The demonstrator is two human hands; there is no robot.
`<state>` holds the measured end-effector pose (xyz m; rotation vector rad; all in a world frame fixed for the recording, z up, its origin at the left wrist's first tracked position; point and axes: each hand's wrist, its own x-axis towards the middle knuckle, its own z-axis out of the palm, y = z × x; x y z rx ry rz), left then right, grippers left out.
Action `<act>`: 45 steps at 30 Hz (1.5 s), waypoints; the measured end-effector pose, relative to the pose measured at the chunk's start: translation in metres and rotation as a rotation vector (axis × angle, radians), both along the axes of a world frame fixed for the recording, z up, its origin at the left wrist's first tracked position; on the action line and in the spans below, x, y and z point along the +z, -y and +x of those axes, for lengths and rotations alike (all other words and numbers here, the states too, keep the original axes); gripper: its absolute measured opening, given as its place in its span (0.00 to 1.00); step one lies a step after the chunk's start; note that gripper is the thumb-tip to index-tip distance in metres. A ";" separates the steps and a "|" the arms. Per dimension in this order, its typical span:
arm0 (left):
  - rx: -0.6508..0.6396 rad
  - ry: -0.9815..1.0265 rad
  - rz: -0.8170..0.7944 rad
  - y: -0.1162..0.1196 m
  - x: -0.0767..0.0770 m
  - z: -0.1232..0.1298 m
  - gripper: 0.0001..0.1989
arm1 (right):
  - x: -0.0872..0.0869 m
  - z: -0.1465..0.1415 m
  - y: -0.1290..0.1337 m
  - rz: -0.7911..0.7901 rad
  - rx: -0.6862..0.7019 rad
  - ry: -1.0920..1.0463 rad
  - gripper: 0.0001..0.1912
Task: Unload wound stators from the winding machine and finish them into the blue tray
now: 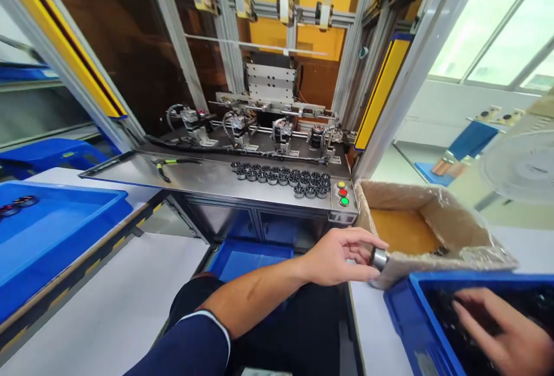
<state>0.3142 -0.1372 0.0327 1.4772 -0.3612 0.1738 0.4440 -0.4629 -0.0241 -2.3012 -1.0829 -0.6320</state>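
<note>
Head view: steel bench (208,180) fronts a winding machine (270,105), windows (497,30) right

A: What hems in the left hand (341,256)?

B: Just past its fingertips (367,244) rises the lined cardboard box (437,220); its near wall blocks the way. Below them, the blue bin (402,312) rim.

A: Any open way?

B: Above the fingers there is open air up to the steel shelf (208,177), where rows of small round parts (281,177) crowd the middle.
</note>
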 end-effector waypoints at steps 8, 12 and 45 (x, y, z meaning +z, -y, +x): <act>-0.043 -0.072 -0.135 0.011 -0.021 -0.050 0.24 | 0.062 -0.096 -0.086 0.197 0.262 0.027 0.03; -0.114 -0.123 -0.226 0.015 -0.029 -0.056 0.30 | 0.051 -0.121 -0.103 0.235 0.397 -0.033 0.08; -0.195 -0.290 -0.435 0.028 -0.044 -0.050 0.35 | 0.035 -0.117 -0.093 -0.024 0.344 0.410 0.32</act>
